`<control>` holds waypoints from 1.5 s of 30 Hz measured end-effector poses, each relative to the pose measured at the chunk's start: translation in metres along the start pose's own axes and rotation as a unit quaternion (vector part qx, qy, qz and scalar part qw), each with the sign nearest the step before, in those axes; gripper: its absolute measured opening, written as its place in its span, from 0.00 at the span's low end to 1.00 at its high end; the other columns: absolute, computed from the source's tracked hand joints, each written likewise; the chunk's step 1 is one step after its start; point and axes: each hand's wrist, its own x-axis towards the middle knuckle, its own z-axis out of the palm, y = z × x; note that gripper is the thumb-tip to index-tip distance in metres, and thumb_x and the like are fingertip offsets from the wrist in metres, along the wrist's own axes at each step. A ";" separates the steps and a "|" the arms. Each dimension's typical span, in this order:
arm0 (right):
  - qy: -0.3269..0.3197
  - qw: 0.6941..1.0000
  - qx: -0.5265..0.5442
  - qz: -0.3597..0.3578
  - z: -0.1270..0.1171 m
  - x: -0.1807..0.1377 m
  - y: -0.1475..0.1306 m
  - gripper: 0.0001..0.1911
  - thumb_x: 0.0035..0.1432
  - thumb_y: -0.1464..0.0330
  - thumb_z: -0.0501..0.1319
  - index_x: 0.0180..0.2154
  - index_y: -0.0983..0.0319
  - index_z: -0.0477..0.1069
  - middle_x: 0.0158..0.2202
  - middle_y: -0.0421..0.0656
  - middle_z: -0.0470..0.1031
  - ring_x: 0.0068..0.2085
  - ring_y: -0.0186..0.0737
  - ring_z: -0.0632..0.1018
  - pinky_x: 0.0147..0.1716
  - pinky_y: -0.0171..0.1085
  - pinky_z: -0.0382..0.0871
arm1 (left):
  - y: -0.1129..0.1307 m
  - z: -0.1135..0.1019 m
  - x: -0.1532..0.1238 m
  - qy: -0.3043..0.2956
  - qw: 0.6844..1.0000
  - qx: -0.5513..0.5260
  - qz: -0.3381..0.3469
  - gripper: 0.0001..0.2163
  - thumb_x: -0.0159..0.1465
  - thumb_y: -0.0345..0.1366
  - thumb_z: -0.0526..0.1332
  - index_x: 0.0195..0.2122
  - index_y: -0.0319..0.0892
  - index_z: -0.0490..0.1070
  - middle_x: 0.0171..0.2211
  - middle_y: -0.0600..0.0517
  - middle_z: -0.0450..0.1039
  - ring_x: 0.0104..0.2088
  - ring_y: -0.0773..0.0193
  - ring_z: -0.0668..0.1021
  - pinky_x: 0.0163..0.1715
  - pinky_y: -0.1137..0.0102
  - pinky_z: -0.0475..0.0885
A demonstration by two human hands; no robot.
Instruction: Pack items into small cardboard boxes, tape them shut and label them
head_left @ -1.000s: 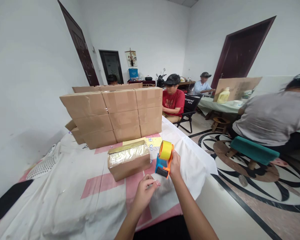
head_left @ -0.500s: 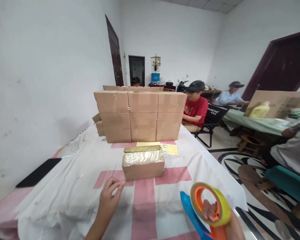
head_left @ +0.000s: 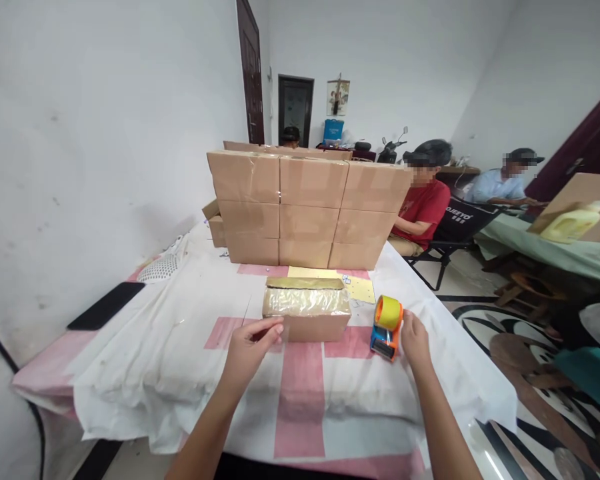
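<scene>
A small cardboard box (head_left: pixel 307 328) lies in front of me, with shiny clear tape across its top and a raised flap along the back edge. My left hand (head_left: pixel 255 337) is at the box's front left corner, thumb and forefinger pinched together; whether they hold anything is too small to tell. To the right of the box, a tape dispenser (head_left: pixel 380 333), orange and blue with a yellow roll (head_left: pixel 388 311), rests on the table. The curled fingers of my right hand (head_left: pixel 415 337) are at the dispenser's right edge, partly hidden.
A wall of stacked cardboard boxes (head_left: pixel 307 217) stands behind the small box. A yellow patterned sheet (head_left: pixel 363 291) lies on the tablecloth (head_left: pixel 215 380). A black flat object (head_left: pixel 105 307) and a white perforated item (head_left: pixel 159 269) are at left. A person in red (head_left: pixel 425 207) sits beyond the right side.
My right hand has brought the tape dispenser from the near right onto the table beside the box. My left hand has moved up to the box's front left corner. The view has shifted.
</scene>
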 end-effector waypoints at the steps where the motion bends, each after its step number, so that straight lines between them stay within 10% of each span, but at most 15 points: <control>1: 0.033 0.999 -0.025 -0.033 -0.007 -0.003 -0.011 0.30 0.61 0.43 0.52 0.37 0.62 0.76 0.36 0.51 0.78 0.39 0.52 0.76 0.39 0.47 0.68 | 0.000 0.002 0.002 -0.002 1.000 -0.004 -0.002 0.14 0.56 0.46 0.69 0.38 0.42 0.84 0.24 0.50 0.80 0.22 0.63 0.78 0.21 0.71 0.73; 3: 0.046 0.992 -0.036 -0.109 -0.014 -0.013 -0.048 0.23 0.62 0.49 0.56 0.44 0.60 0.77 0.43 0.51 0.77 0.44 0.52 0.75 0.41 0.48 0.69 | 0.001 0.007 0.003 -0.013 1.000 -0.009 -0.007 0.14 0.57 0.46 0.69 0.39 0.42 0.84 0.26 0.50 0.81 0.26 0.61 0.80 0.25 0.70 0.75; 9: -0.287 0.912 0.059 -0.287 0.028 -0.045 -0.189 0.08 0.62 0.63 0.65 0.43 0.55 0.79 0.46 0.46 0.74 0.50 0.49 0.74 0.52 0.49 0.68 | 0.014 0.028 -0.001 -0.045 0.999 0.003 0.018 0.14 0.60 0.44 0.68 0.41 0.42 0.83 0.26 0.51 0.81 0.27 0.62 0.80 0.29 0.70 0.75; 13: -0.383 0.859 0.008 -0.341 0.054 -0.045 -0.224 0.06 0.60 0.73 0.63 0.33 0.58 0.78 0.43 0.45 0.73 0.48 0.47 0.73 0.50 0.48 0.67 | 0.021 0.029 0.001 -0.058 0.998 0.017 0.009 0.15 0.62 0.45 0.65 0.41 0.40 0.82 0.25 0.51 0.79 0.27 0.63 0.78 0.30 0.71 0.73; 20: -0.316 0.904 -0.029 -0.286 0.055 -0.009 -0.217 0.08 0.63 0.68 0.61 0.31 0.60 0.76 0.41 0.46 0.72 0.47 0.48 0.70 0.51 0.48 0.63 | 0.012 0.003 0.013 -0.054 0.991 0.118 -0.042 0.26 0.66 0.51 0.60 0.60 0.40 0.71 0.16 0.59 0.67 0.20 0.64 0.70 0.26 0.69 0.67; 24: -0.416 0.890 0.045 -0.180 0.048 0.013 -0.209 0.08 0.60 0.64 0.62 0.31 0.60 0.76 0.42 0.44 0.72 0.48 0.46 0.72 0.53 0.46 0.61 | 0.007 0.001 0.029 0.022 0.923 0.342 0.176 0.18 0.69 0.47 0.58 0.53 0.45 0.77 0.44 0.45 0.80 0.47 0.51 0.78 0.46 0.58 0.70; 28: -0.485 0.865 0.097 -0.085 0.051 0.023 -0.208 0.07 0.58 0.64 0.60 0.32 0.59 0.75 0.43 0.41 0.74 0.47 0.44 0.73 0.50 0.42 0.62 | -0.002 0.004 0.046 -0.036 0.842 0.478 0.248 0.24 0.71 0.47 0.56 0.65 0.47 0.66 0.63 0.44 0.70 0.65 0.46 0.66 0.60 0.47 0.59; 37: -0.441 0.861 -0.161 -0.194 0.128 0.026 -0.191 0.07 0.60 0.67 0.61 0.32 0.61 0.76 0.44 0.47 0.73 0.53 0.50 0.70 0.56 0.46 0.60 | -0.001 0.010 0.041 -0.072 0.787 0.561 0.247 0.28 0.69 0.51 0.57 0.69 0.55 0.59 0.68 0.42 0.63 0.66 0.40 0.63 0.61 0.39 0.55; 45: -0.407 0.862 -0.206 -0.221 0.131 0.011 -0.183 0.05 0.61 0.68 0.60 0.34 0.61 0.74 0.45 0.47 0.73 0.52 0.50 0.69 0.55 0.48 0.59 | 0.004 0.018 0.037 -0.103 0.745 0.609 0.252 0.23 0.70 0.39 0.59 0.65 0.60 0.66 0.68 0.36 0.61 0.68 0.31 0.61 0.61 0.34 0.53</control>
